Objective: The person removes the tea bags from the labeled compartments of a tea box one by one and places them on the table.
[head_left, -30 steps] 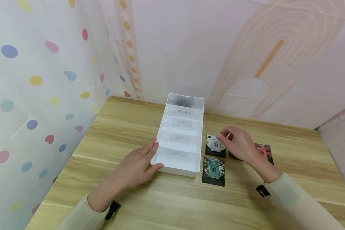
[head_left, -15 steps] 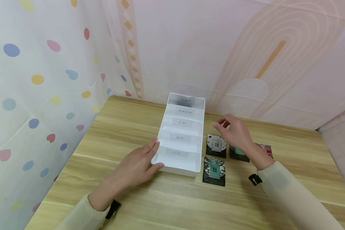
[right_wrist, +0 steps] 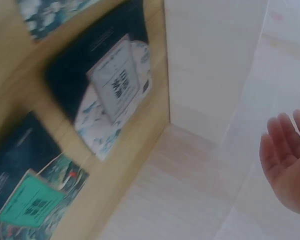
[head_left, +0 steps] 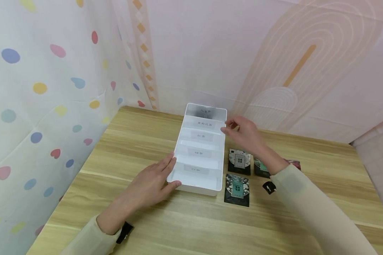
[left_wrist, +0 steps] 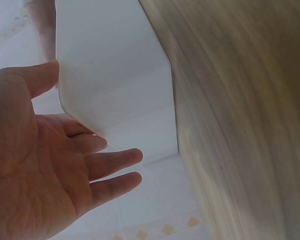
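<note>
A long white box (head_left: 194,190) with several labelled compartments stands on the table. My left hand (head_left: 146,186) rests at its near left corner, thumb on the front edge and straight fingers along the side; the left wrist view shows this hand (left_wrist: 45,170) beside the white wall. At the far part of the box's right rim is my right hand (head_left: 245,134), fingers loosely bent with nothing seen in them. Whether its fingertips touch the rim I cannot tell. Right of the box lie a white-labelled tea sachet (head_left: 239,162) and, nearer, a green-labelled tea sachet (head_left: 237,190).
Under my right forearm, partly hidden, lie another green-labelled sachet (head_left: 261,168) and a red one (head_left: 294,163). The wooden table (head_left: 178,226) meets a patterned pink curtain (head_left: 204,63) behind the box. A dotted curtain (head_left: 51,117) hangs along the left.
My right hand has moved left and away from me, from above the sachets to the box's far right rim. The left hand and the box have stayed in place.
</note>
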Demonstrator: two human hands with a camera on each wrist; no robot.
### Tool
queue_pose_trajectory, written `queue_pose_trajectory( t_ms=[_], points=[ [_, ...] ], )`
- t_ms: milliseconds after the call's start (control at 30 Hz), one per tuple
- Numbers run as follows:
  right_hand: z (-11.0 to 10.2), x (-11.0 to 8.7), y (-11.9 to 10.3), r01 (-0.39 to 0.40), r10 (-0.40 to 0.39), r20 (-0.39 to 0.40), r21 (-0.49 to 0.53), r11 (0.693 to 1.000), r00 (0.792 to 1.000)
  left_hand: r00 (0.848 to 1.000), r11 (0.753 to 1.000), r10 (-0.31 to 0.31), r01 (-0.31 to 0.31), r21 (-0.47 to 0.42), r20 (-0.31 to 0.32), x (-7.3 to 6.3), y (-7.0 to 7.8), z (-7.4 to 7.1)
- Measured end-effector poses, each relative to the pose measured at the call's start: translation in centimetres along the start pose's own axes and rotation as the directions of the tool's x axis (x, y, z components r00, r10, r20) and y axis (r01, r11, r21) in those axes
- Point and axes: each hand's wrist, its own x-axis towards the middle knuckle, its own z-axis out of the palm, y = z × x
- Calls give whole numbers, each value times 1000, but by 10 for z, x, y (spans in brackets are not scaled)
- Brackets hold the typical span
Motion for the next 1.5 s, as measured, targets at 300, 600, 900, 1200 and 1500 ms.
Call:
queue_pose_trajectory(
  t_ms=[300,600,900,1200,1500],
  points=[
    [17,18,-2,-57,56,37,35,998,998,1000,1000,0,0,-1,6,0,1,1],
    [31,37,0,-66,69,77,-43,997,995,1000,1000,-10,10,-4,12,-1,0,1],
    [50,54,8,-98,99,125,-8,995,987,1000,1000,-4,4,1,5,0,-1,1],
    [60,60,16,-97,117,186,-116,988,976,1000,1000,-5,5,-4,7,0,1,2],
    [63,65,15,-49,104,206,-255,966,973,1000,1000,-1,1,-2,2,2,2,3]
  ],
)
